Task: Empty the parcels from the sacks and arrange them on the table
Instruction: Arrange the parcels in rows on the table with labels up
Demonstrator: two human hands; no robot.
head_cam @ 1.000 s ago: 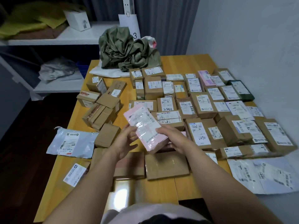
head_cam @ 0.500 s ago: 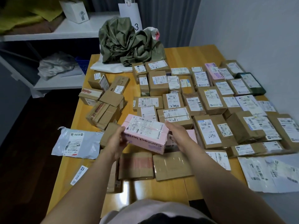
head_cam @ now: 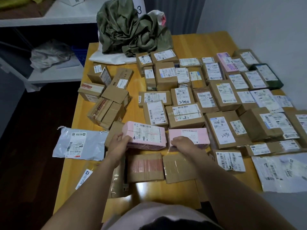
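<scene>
A pink parcel with a white label [head_cam: 146, 134] lies flat on the wooden table [head_cam: 191, 42], near the front. My left hand [head_cam: 117, 144] grips its left end. Just to its right lies a second pink parcel [head_cam: 191, 136]; my right hand [head_cam: 181, 144] has its fingers curled over that parcel's near left corner. Several labelled brown parcels [head_cam: 221, 95] stand in rows across the middle and right of the table. Crumpled green sacks [head_cam: 129, 30] are heaped at the far edge.
A loose pile of brown boxes [head_cam: 108, 97] sits on the left. A grey mailer bag [head_cam: 79, 143] overhangs the left edge, and white mailers [head_cam: 282, 173] lie at the right front. Two flat brown parcels [head_cam: 161, 166] lie below my hands. White shelves [head_cam: 49, 15] stand at the left.
The pink parcel has turned from upright in both hands to flat on the table. My right hand left its right end and moved onto the second pink parcel.
</scene>
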